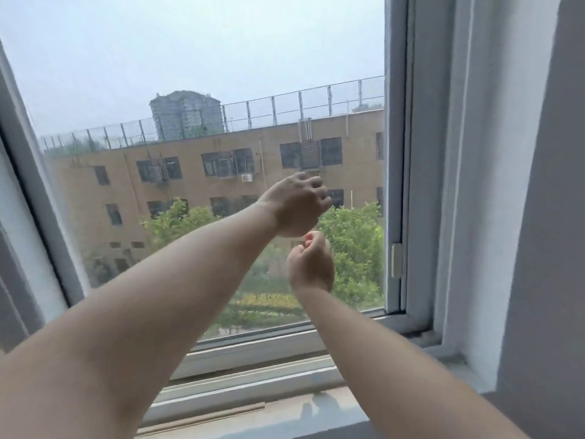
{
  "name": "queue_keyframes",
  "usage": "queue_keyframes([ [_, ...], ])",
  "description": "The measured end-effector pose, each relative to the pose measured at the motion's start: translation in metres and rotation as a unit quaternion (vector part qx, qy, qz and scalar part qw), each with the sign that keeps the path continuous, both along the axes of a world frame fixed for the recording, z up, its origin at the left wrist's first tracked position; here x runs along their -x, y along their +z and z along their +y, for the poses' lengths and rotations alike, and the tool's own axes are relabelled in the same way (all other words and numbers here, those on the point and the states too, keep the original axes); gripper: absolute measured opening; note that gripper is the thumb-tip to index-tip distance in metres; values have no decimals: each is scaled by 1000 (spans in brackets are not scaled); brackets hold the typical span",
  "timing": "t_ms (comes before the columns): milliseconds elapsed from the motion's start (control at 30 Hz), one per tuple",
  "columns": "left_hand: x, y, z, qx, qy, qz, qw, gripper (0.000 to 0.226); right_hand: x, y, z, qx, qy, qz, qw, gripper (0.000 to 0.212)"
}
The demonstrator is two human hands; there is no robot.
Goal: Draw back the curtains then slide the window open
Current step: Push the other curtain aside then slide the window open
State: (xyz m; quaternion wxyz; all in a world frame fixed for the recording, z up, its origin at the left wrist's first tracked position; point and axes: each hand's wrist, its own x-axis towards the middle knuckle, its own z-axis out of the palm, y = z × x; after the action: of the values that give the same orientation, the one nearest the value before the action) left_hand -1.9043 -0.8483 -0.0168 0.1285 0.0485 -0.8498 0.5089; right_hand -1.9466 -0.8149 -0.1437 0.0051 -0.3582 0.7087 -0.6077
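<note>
At the far left of the frame a sliver of grey curtain (12, 280) hangs clear of the glass, so I judge the drawing-back is done on that side. Next to it runs the slanted left edge of the window frame (41, 198), then the big pane (190, 74), through which I see a tan building (196, 185) and green treetops (351, 242).

My left hand (296, 205) is raised in the middle of the frame, fingers curled into a loose fist, gripping nothing that I can make out. Just below it my right hand (311, 263) is also curled, thumb and fingertips pinched close; whether something thin sits between them I cannot tell. Neither hand touches the sash.

Right of my hands stands the sash's upright edge (394, 185), with a small latch (396, 259) low on it. Whether any gap is open there I cannot tell. Further right the other curtain (493, 185) is bunched against the wall at the frame's right edge.

So the curtains look finished; the sliding, as I judge it, remains, and I have no hold on the sash yet.
</note>
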Motion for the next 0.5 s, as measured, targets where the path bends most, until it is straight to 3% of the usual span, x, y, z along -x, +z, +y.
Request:
queue_keyframes([
  [200,128,-15,26,6,-14,-26,1000,34,124,-13,28,29,-141,-35,989,40],
  [500,230,-27,43,11,81,-18,996,55,225,-22,36,-24,-99,-56,993,60],
])
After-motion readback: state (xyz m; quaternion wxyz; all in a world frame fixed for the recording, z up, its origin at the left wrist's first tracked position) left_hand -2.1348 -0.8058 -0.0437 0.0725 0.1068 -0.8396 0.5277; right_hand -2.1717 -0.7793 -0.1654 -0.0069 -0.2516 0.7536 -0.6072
